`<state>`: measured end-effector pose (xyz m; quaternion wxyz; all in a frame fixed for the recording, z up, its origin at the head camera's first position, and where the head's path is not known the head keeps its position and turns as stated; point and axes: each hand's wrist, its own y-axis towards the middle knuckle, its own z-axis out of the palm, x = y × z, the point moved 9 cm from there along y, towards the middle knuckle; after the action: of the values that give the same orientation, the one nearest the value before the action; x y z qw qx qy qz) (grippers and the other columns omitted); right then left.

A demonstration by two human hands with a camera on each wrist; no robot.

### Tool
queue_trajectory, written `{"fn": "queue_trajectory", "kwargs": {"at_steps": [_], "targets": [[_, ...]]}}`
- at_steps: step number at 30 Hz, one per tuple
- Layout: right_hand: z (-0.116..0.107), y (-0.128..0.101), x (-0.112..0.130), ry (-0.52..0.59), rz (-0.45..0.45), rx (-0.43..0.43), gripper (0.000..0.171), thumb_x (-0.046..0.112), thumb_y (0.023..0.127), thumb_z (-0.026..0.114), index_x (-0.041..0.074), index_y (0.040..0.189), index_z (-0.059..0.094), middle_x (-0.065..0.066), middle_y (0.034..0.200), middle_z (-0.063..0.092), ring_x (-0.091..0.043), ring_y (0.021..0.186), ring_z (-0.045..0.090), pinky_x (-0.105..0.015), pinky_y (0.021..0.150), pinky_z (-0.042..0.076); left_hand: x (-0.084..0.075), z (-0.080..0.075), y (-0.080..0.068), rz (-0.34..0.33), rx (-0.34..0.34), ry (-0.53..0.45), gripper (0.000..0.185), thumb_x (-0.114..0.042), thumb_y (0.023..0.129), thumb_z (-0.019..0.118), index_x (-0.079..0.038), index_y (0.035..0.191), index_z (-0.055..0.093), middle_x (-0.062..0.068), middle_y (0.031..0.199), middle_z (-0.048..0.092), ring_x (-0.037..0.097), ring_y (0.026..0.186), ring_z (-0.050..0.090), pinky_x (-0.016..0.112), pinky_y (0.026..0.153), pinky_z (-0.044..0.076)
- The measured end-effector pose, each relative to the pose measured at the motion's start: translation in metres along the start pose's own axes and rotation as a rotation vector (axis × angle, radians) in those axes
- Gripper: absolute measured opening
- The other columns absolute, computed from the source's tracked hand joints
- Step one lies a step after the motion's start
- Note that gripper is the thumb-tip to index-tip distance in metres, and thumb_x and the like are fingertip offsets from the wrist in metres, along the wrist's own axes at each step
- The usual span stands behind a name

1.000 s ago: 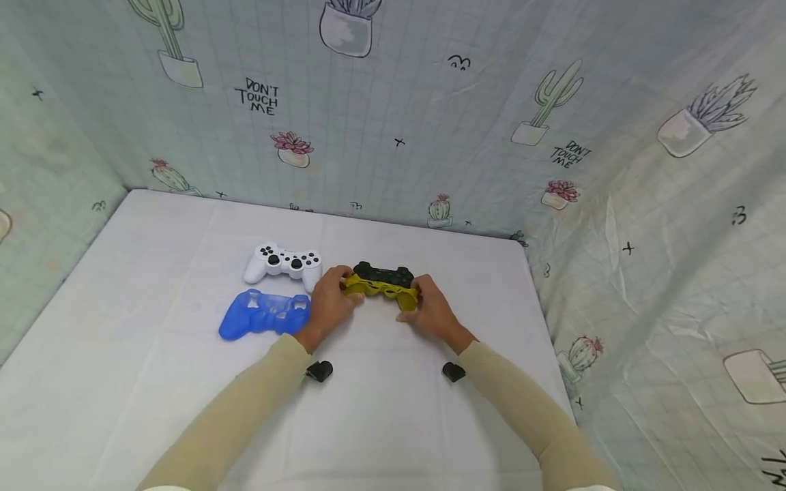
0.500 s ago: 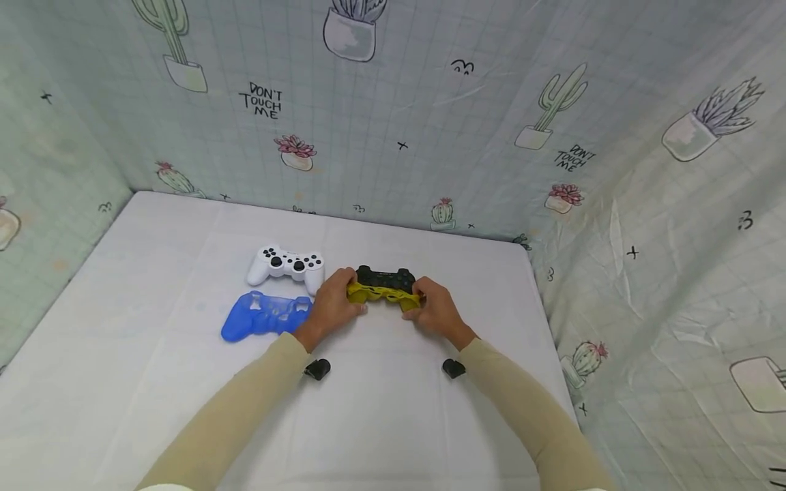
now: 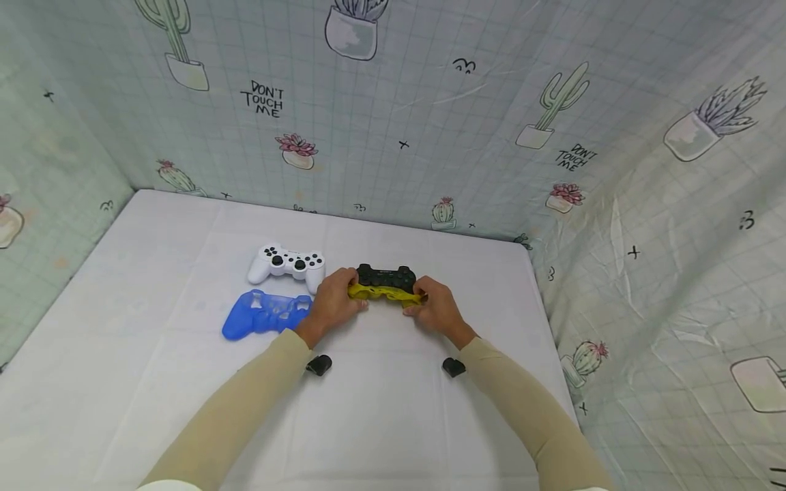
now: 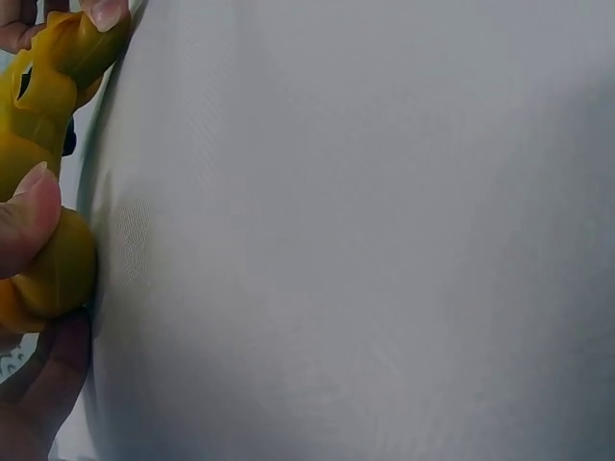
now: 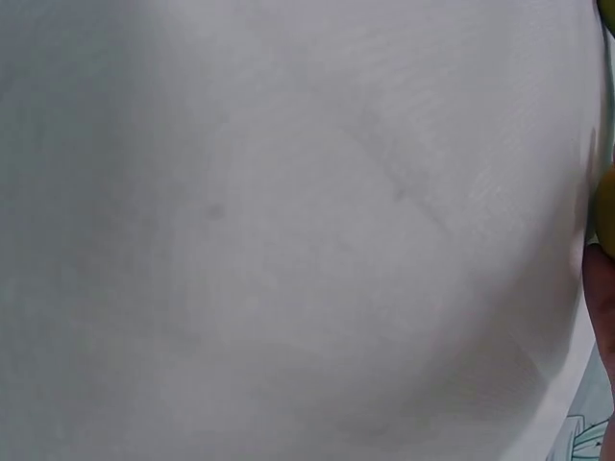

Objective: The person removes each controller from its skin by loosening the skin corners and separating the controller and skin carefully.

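Both hands hold a yellow silicone controller cover (image 3: 382, 293) at its two ends, around the near side of a black game controller (image 3: 387, 276). The left hand (image 3: 333, 300) grips the cover's left end, its thumb pressed on the yellow grip in the left wrist view, where the cover (image 4: 62, 259) shows at the edge. At the other end the right hand (image 3: 436, 307) pinches the right grip. The controller's back edge with its shoulder buttons stands out above the yellow rim. In the right wrist view only a sliver of the cover (image 5: 605, 211) and a finger show.
A white controller (image 3: 287, 264) lies left of the hands. Nearer lies a blue silicone cover (image 3: 265, 315), partly behind the left wrist. A black wrist device (image 3: 319, 365) sits by the left wrist, another (image 3: 454, 367) by the right. Printed curtains surround the white table (image 3: 381, 423).
The cover has tilted, so less of the yellow grips' insides shows and it sits lower against the black controller. Both hands stay on the ends, and the head view has shifted slightly.
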<state>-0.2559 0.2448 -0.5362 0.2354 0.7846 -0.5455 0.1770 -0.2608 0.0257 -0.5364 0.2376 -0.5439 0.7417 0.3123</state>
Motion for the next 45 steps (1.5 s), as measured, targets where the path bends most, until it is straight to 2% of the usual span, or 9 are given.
{"fn": "queue_trajectory", "kwargs": {"at_steps": [6,9,12,15,18,23,27,36,45], "targets": [[-0.001,0.0,0.001,0.047,0.002,-0.007,0.041,0.015,0.078,0.093,0.008,0.1,0.059,-0.009,0.096,0.063,-0.024,0.09,0.059,-0.037,0.081,0.056,0.004,-0.001,0.0,-0.023,-0.005,-0.007,0.038,-0.019,0.08,0.089,-0.006,0.103,0.061,0.01,0.096,0.061,0.025,0.089,0.054,0.039,0.08,0.044],[-0.001,0.001,-0.001,0.078,0.035,-0.001,0.043,0.015,0.078,0.093,0.007,0.105,0.06,-0.01,0.101,0.064,-0.026,0.095,0.06,-0.039,0.085,0.059,0.008,0.0,0.0,-0.039,0.004,-0.036,0.044,-0.019,0.082,0.087,-0.004,0.115,0.064,0.014,0.112,0.063,0.029,0.1,0.058,0.044,0.091,0.05],[-0.001,0.001,-0.007,0.123,0.078,-0.006,0.046,0.015,0.078,0.093,0.006,0.109,0.061,-0.012,0.106,0.066,-0.027,0.099,0.061,-0.04,0.089,0.06,0.009,0.002,0.0,-0.05,0.036,-0.075,0.055,-0.015,0.081,0.088,-0.003,0.128,0.062,0.017,0.13,0.059,0.033,0.115,0.059,0.047,0.106,0.05],[-0.002,0.001,-0.013,0.183,0.099,-0.02,0.049,0.012,0.075,0.094,0.004,0.111,0.062,-0.013,0.109,0.066,-0.027,0.102,0.062,-0.041,0.09,0.061,0.009,0.005,0.0,-0.043,0.064,-0.085,0.061,-0.011,0.079,0.089,-0.002,0.132,0.06,0.017,0.136,0.057,0.033,0.119,0.058,0.047,0.109,0.05],[-0.005,0.002,-0.016,0.214,0.09,-0.031,0.049,0.01,0.074,0.095,0.003,0.11,0.062,-0.014,0.108,0.067,-0.028,0.101,0.063,-0.042,0.09,0.062,0.007,0.006,0.0,-0.001,0.082,-0.053,0.061,-0.013,0.078,0.091,-0.002,0.129,0.06,0.015,0.129,0.06,0.03,0.113,0.058,0.045,0.104,0.051],[-0.007,0.004,-0.02,0.217,0.074,-0.024,0.045,0.008,0.073,0.095,0.005,0.105,0.063,-0.013,0.105,0.066,-0.027,0.097,0.063,-0.043,0.088,0.061,-0.002,0.008,0.001,0.129,0.106,0.048,0.051,-0.017,0.08,0.089,-0.004,0.12,0.059,0.01,0.111,0.062,0.025,0.099,0.056,0.039,0.09,0.052],[-0.005,0.006,-0.021,0.215,0.068,0.001,0.043,0.008,0.074,0.095,0.007,0.101,0.061,-0.012,0.101,0.065,-0.026,0.094,0.061,-0.043,0.086,0.061,-0.005,0.008,0.0,0.177,0.103,0.074,0.046,-0.017,0.08,0.088,-0.005,0.114,0.06,0.008,0.103,0.062,0.022,0.091,0.055,0.036,0.082,0.05],[-0.007,0.008,-0.017,0.206,0.05,-0.01,0.043,0.008,0.071,0.096,0.007,0.093,0.059,-0.01,0.092,0.061,-0.025,0.088,0.057,-0.039,0.081,0.06,-0.005,0.004,0.004,0.185,0.057,0.063,0.039,-0.012,0.081,0.087,-0.004,0.11,0.062,0.009,0.102,0.062,0.023,0.091,0.056,0.037,0.082,0.052],[-0.007,0.009,-0.017,0.18,0.069,-0.051,0.048,0.005,0.078,0.09,0.005,0.114,0.059,-0.013,0.114,0.063,-0.028,0.104,0.062,-0.043,0.091,0.061,0.001,0.008,0.008,0.128,0.028,0.039,0.053,-0.014,0.08,0.089,-0.001,0.123,0.061,0.015,0.122,0.061,0.029,0.108,0.06,0.043,0.1,0.055]]}}
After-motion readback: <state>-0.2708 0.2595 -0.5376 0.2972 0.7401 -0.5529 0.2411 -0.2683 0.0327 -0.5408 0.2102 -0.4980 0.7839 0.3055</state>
